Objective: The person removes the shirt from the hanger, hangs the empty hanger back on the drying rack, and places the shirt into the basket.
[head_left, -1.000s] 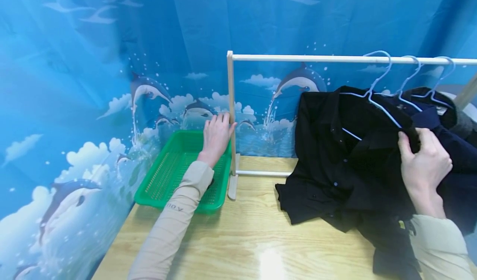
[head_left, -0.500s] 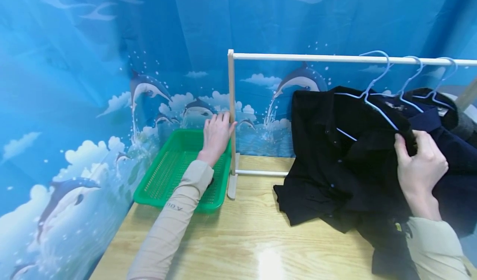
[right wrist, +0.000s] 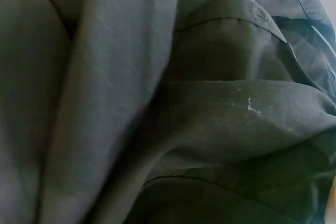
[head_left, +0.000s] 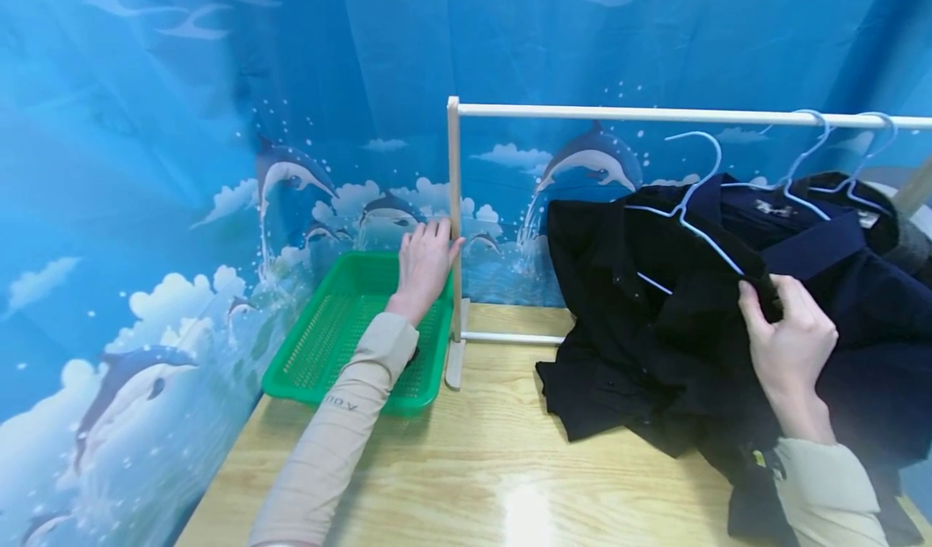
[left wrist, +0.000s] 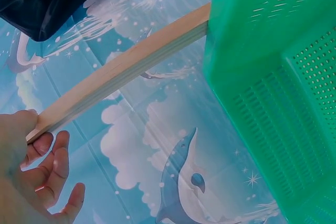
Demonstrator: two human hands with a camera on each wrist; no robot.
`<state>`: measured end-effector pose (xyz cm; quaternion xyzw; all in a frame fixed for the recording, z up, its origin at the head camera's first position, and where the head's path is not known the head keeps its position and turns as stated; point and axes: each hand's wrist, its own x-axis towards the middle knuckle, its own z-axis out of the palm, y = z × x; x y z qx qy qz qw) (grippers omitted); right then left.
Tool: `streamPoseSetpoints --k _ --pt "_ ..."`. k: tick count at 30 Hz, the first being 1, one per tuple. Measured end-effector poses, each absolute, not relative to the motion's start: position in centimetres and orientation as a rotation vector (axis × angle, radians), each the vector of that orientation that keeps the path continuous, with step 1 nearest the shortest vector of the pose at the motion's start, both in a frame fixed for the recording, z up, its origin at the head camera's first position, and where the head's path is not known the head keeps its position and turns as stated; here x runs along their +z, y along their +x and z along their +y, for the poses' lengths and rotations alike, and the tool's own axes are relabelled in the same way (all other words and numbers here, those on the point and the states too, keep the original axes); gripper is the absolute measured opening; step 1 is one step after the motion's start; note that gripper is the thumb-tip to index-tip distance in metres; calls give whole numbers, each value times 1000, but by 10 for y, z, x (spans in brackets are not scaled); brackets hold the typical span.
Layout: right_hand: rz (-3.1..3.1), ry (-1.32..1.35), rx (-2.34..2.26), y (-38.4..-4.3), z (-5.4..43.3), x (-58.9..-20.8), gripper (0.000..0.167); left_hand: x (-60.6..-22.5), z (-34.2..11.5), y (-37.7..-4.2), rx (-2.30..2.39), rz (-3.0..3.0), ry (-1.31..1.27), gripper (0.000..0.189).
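My left hand (head_left: 425,268) pinches the upright wooden post (head_left: 455,183) of a clothes rack. In the left wrist view, the thumb and forefinger of that hand (left wrist: 47,166) hold the post (left wrist: 126,66) while the other fingers curl loosely. My right hand (head_left: 792,345) pinches a black shirt (head_left: 641,353) near its collar, at one shoulder of a light blue wire hanger (head_left: 683,212). The hanger is inside the shirt, and its hook is below the white rail (head_left: 582,113), apart from it. Dark cloth (right wrist: 220,114) fills most of the right wrist view.
A green perforated basket (head_left: 291,369) stands on the wooden table (head_left: 466,466), left of the post. Two more hangers (head_left: 797,163) hang from the rail at right, bearing a navy shirt (head_left: 874,288) and another dark garment. A blue dolphin curtain (head_left: 349,86) is behind.
My right hand has moved left and down with the black shirt and its hanger. The hanger's hook has come off the rail. My left hand stays on the post.
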<state>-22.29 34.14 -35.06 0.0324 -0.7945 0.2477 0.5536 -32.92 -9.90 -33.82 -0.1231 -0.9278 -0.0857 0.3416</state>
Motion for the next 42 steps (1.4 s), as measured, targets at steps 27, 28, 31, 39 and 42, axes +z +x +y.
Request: streamPoseSetpoints --k 27,28,31,39,42 --pt "-1794 190 751 -224 308 -398 23 -339 -100 -329 -245 -2425 -322 35" --pt "-1793 195 754 -224 308 -399 22 -339 -100 -329 -246 -2426 -322 36" --pt "-1798 219 770 -223 306 -401 19 -340 -100 -329 -248 -2424 -322 36" --pt "-1817 251 804 -218 302 -406 16 -339 -101 -329 -238 -2420 -322 36" --pt "-1824 276 817 -216 299 -407 16 -339 -101 -329 -241 -2411 -321 36"
